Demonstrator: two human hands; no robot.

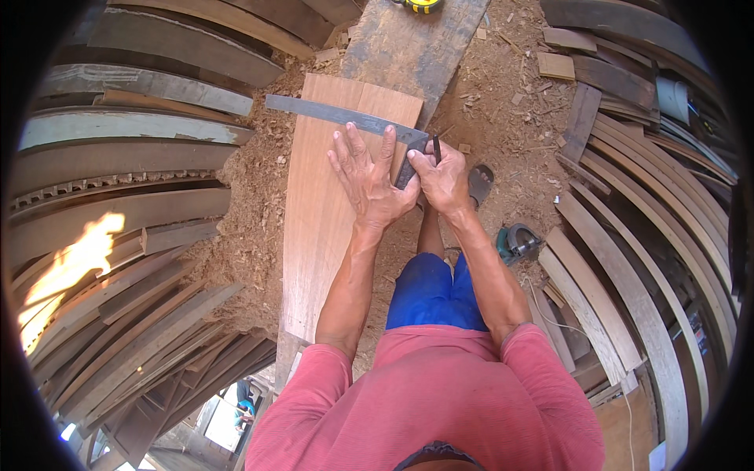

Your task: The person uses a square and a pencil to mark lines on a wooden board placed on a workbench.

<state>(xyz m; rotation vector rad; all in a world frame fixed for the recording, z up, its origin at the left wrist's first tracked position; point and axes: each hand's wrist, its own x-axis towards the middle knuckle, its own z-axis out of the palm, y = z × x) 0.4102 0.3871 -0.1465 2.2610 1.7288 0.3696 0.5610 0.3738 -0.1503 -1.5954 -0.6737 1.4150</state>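
A wide reddish-brown wooden board (316, 243) lies lengthwise in front of me. Across its far end rests a metal try square (326, 112), its dark stock along the board's right edge. My left hand (369, 182) is spread on the board, fingertips at the blade and thumb beside the stock. In my closed right hand (445, 184), at the right edge near the square's corner, a dark pencil (437, 146) stands nearly upright. Its tip is hidden, so I cannot tell whether it touches the wood.
Under the board's far end is a worn plank (397, 47) bearing a yellow tape measure (424, 6). A green circular saw (517, 242) with a cord sits on the ground at right. Stacked planks (141, 153) line both sides. Wood shavings (255, 208) cover the ground.
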